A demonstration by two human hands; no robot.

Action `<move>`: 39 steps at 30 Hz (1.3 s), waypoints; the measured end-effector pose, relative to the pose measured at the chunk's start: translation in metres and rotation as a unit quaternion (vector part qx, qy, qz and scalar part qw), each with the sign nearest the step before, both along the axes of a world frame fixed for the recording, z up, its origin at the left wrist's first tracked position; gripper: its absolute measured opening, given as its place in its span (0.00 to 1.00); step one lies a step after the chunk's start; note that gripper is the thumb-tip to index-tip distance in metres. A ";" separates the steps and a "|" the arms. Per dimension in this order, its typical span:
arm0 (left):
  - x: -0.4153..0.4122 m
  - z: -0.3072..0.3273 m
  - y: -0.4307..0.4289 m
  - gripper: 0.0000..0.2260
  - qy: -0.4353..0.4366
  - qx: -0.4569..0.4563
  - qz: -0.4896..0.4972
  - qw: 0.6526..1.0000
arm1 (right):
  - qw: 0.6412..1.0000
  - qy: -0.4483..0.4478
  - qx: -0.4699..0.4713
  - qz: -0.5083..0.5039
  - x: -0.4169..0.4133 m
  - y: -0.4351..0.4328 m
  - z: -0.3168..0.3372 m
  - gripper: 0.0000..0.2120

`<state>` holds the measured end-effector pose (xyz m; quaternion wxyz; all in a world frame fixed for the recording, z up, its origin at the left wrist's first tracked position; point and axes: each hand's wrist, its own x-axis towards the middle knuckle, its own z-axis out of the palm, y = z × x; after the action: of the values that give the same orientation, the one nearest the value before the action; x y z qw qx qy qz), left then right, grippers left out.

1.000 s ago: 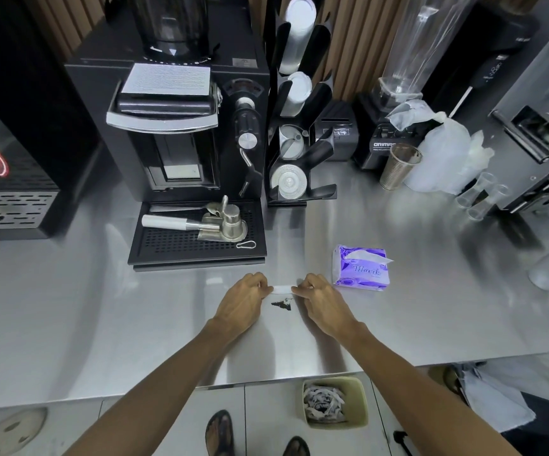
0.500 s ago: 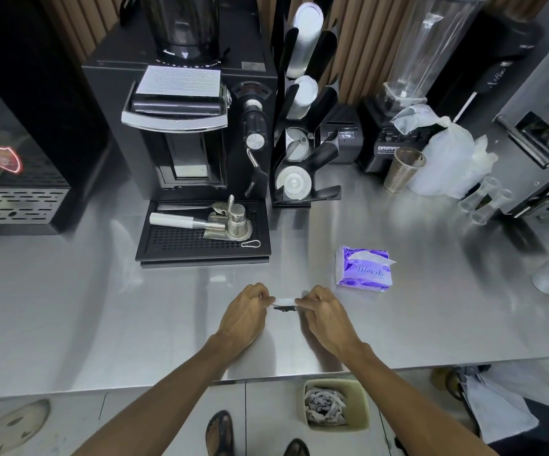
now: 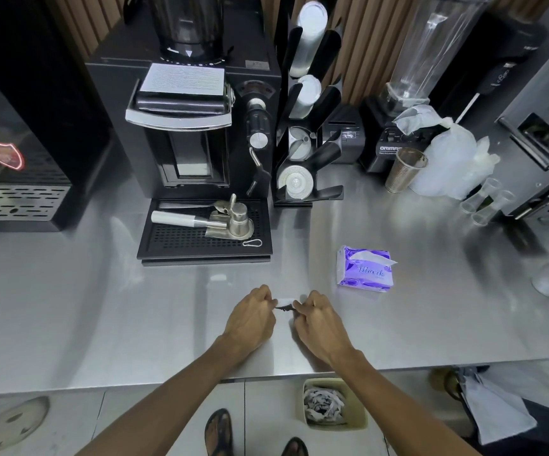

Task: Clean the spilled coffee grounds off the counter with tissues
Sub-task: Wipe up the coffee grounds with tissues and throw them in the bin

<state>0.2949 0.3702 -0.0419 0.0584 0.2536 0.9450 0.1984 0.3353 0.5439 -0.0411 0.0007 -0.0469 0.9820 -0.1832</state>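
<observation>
On the steel counter (image 3: 102, 307), a small dark clump of coffee grounds (image 3: 284, 307) lies between my two hands. My left hand (image 3: 250, 319) and my right hand (image 3: 319, 320) each pinch one end of a white tissue (image 3: 285, 301), which is bunched around the grounds and mostly hidden by my fingers. A purple tissue pack (image 3: 365, 269) with one sheet sticking out of it lies to the right, apart from my hands.
A black drip tray (image 3: 204, 246) with a portafilter sits behind my hands, under the grinder (image 3: 184, 126). A lid rack (image 3: 306, 126), blender (image 3: 408, 93), metal cup (image 3: 404, 169) and plastic bag stand at the back. A bin (image 3: 332, 406) of used tissues is on the floor.
My hands have drawn closer together, folding the tissue inward over the grounds; the visible dark patch has shrunk to a thin clump between my fingertips.
</observation>
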 end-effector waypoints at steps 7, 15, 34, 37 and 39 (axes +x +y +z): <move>0.007 0.007 0.010 0.09 -0.129 0.039 0.092 0.987 | 0.995 -0.076 -0.045 -0.048 0.000 -0.013 0.013 0.16; -0.006 0.020 0.015 0.07 -0.234 0.031 0.059 0.970 | 0.986 -0.147 -0.072 -0.011 -0.013 -0.006 0.006 0.18; -0.011 0.005 0.014 0.11 -0.120 0.062 0.093 0.986 | 0.981 -0.043 -0.131 -0.137 -0.017 -0.013 -0.030 0.12; -0.013 0.002 0.012 0.14 -0.079 0.069 0.062 0.993 | 0.979 -0.035 -0.146 -0.138 -0.018 -0.011 -0.030 0.14; -0.014 0.001 0.009 0.16 -0.039 0.059 0.029 0.997 | 0.980 -0.032 -0.147 -0.131 -0.021 -0.010 -0.028 0.14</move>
<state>0.2808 0.3796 -0.0411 0.0746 0.2206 0.9356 0.2654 0.3147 0.5337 -0.0686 0.0011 0.0885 0.9413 -0.3259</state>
